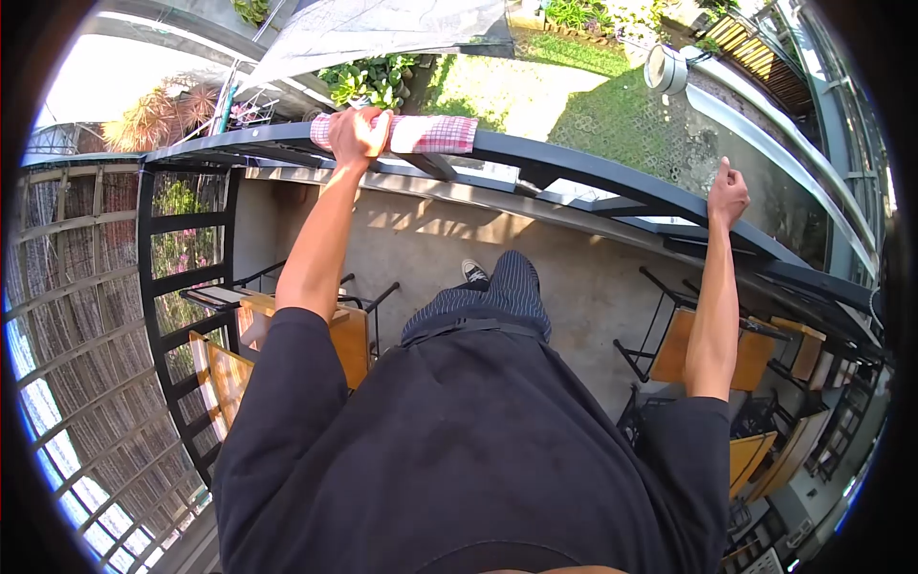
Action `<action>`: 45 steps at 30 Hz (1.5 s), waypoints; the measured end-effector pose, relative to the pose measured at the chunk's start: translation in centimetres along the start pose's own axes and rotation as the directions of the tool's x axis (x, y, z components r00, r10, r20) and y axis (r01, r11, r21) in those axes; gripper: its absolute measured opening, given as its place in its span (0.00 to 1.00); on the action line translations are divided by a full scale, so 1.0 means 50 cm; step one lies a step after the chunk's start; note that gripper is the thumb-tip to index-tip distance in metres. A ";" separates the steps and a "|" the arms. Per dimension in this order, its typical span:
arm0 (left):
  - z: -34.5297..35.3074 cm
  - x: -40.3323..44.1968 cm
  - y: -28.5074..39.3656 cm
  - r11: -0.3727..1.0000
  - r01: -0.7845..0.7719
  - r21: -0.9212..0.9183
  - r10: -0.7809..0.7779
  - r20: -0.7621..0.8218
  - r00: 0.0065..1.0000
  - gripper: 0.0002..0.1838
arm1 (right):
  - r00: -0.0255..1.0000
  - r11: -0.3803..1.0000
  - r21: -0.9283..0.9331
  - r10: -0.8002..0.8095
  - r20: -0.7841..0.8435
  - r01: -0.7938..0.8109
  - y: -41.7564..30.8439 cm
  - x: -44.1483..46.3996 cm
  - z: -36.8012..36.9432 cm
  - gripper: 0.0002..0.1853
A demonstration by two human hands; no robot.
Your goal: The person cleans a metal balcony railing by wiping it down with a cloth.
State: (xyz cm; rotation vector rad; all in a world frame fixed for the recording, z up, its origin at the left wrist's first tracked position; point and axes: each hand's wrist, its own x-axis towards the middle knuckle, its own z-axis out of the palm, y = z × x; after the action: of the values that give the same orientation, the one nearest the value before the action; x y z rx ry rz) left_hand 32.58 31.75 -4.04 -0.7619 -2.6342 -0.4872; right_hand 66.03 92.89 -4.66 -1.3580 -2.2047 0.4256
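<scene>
A red-and-white checked cloth [435,134] lies over the top of a dark metal railing [583,174]. My left hand [360,137] is closed on this cloth, pressing it against the rail, with fabric showing on both sides of the fist. Farther right, my right hand [729,195] is raised beside the same rail with its fingers curled in. Nothing shows in that hand, and whether it touches the metal I cannot tell.
Wooden chairs with black frames stand at left [350,346] and right [674,344] on the concrete floor [593,297]. A slatted screen [86,277] closes the left side. Beyond the railing lie grass [598,124], plants [368,81] and a round pale container [665,70].
</scene>
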 end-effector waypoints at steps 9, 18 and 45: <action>0.000 0.002 -0.003 0.998 -0.057 0.037 0.058 -0.023 0.998 0.17 | 0.999 0.998 0.020 0.054 0.010 -0.054 -0.011 -0.006 -0.006 0.33; -0.001 -0.002 -0.003 0.999 -0.016 0.051 0.014 0.043 0.999 0.18 | 0.994 0.994 -0.029 0.106 0.013 -0.105 -0.024 -0.012 -0.012 0.33; 0.059 -0.020 0.474 0.987 -0.158 -0.032 0.161 0.187 0.969 0.23 | 0.995 0.993 -0.075 0.092 0.024 -0.090 -0.030 -0.010 -0.018 0.32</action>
State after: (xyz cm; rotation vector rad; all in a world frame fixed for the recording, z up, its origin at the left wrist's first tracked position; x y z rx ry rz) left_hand 45.98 51.42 -1.72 -1.0641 -2.7128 -0.4112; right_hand 65.66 91.78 -3.27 -1.5052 -2.2064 0.4009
